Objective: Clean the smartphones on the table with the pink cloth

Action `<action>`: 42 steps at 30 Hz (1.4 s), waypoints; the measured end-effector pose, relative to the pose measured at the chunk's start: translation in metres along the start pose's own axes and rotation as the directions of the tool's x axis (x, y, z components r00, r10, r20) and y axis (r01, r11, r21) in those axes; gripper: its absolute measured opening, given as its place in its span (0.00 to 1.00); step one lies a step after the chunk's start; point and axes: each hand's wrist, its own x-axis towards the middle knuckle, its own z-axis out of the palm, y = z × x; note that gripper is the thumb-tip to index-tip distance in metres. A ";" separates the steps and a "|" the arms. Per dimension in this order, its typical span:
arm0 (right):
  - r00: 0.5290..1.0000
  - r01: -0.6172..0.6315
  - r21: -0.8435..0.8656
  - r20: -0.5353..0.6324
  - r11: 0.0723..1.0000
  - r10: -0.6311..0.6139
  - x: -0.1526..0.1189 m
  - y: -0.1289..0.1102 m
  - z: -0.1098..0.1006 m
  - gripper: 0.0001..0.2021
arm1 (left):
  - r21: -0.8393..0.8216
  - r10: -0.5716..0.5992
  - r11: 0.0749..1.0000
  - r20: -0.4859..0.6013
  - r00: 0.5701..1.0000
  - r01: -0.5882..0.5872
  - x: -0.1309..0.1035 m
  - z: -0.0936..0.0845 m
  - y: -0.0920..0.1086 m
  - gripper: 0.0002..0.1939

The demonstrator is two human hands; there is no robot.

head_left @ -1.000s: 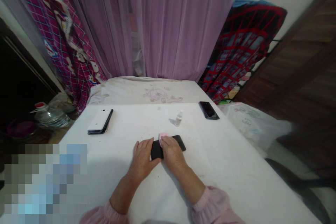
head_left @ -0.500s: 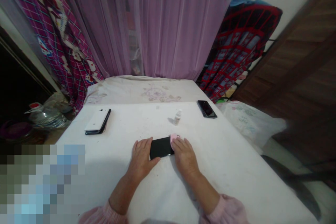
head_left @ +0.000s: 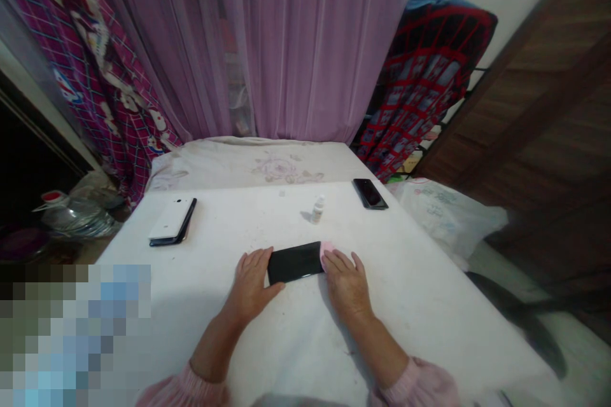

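A black phone lies on the white tablecloth, screen up and slightly slanted. My left hand grips its left end, with the thumb along the near edge and the fingers at the far corner. At the phone's right end, my right hand presses a pink cloth under its fingers; part of the cloth is hidden beneath them. Beyond the phone a small clear bottle with a white top stands upright.
Stacked phones, a white one on top, lie at the table's left. Further dark phones lie near the right edge. A plastic bag is beside the table, and a large water bottle stands off its left side.
My right hand has moved right with the pink cloth, from over the phone's screen to its right end, so more of the screen shows. My left hand still holds the left end.
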 end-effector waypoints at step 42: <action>0.997 -0.010 0.086 0.076 0.996 0.004 0.002 0.002 -0.001 0.18 | -0.114 0.059 0.991 -0.085 0.995 -0.069 0.005 0.004 -0.015 0.39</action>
